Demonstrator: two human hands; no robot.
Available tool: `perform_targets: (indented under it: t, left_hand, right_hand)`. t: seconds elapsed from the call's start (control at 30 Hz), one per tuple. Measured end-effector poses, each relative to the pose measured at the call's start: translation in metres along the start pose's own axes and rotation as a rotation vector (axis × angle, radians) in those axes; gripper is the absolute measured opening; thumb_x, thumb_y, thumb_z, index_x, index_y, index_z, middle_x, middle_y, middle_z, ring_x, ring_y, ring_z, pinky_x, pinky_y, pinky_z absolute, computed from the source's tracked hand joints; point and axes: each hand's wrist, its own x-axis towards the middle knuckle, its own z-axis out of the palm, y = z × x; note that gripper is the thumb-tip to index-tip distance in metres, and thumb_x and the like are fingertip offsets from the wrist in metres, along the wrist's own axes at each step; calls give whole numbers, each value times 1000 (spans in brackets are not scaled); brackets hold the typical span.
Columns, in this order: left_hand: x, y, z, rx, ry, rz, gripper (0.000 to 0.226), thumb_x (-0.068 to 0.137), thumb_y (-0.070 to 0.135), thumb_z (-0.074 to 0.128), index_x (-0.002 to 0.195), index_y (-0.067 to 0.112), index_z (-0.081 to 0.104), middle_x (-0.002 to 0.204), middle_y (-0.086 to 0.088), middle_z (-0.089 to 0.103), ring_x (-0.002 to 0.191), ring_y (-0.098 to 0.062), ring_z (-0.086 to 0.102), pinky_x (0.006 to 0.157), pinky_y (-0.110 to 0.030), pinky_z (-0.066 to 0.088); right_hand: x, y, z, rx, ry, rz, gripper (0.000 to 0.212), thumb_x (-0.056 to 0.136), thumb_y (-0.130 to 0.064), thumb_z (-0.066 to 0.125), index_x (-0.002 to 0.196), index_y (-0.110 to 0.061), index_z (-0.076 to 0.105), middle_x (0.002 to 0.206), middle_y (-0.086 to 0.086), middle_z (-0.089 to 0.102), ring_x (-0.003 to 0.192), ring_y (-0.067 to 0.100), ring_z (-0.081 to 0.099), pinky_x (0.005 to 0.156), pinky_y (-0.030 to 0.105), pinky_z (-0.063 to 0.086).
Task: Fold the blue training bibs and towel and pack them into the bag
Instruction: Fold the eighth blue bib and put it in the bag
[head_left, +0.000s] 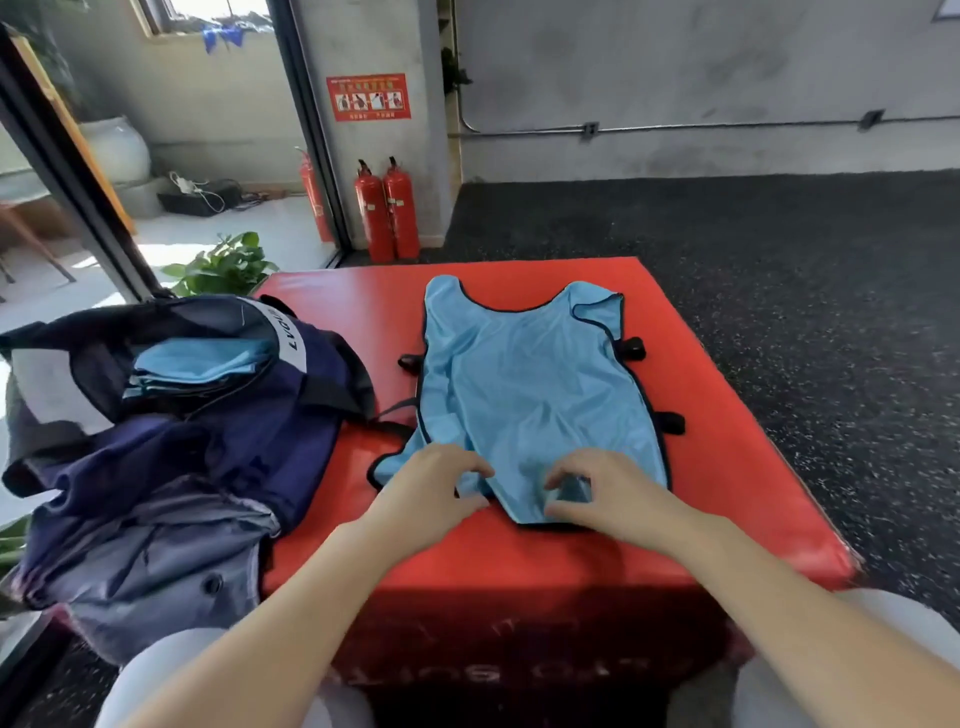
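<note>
A red pad (727, 415) stands on a dark speckled floor, with the open navy bag (218, 415) slumped at its left edge and folded blue cloth (202, 364) already lying inside. A blue bib (530, 384) lies spread flat on the pad, neck away from the person. Both hands sit at its near hem, the left hand (431, 483) and right hand (602, 493) each pinching it with curled fingers; the thin, slick mesh looks light and limp, best taken at the bound edges.

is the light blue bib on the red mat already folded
No, the light blue mesh bib lies spread flat on the red padded mat, shoulder straps at the far end, with both hands at its near hem.
</note>
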Motion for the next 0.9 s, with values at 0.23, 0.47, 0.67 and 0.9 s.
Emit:
perform_targets:
  t: [0.23,0.47,0.67,0.9]
  left_hand:
    - [-7,-19,2,142,-150,37,22,91,26,71,113,23,73,108,7,70,106,-15,57,96,-36,45]
    - [-5,-22,4,166,-163,47,17,97,17,59,105,17,74,105,1,69,104,-18,57,94,-38,46]
    - [5,-23,0,93,-12,-50,11,95,14,56,99,19,65,91,12,55,90,-7,44,84,-29,43]
    - [31,-3,-19,-391,171,-347,11,98,2,51,94,8,60,84,-11,65,54,-9,68,50,-19,52]
  right_hand:
    - [-4,8,9,-93,-144,-94,29,82,-44,79,106,-28,75,116,-15,62,111,0,53,100,19,39]
    - [-1,16,16,-97,-82,-129,11,88,-33,76,94,-23,78,111,-14,65,107,4,57,99,27,43]
    - [5,20,8,70,24,-30,5,92,-27,71,90,-31,68,98,-14,69,93,2,62,85,24,48]
    - [23,16,-15,280,168,169,9,97,-24,66,89,-22,64,71,-16,68,41,10,54,45,15,38]
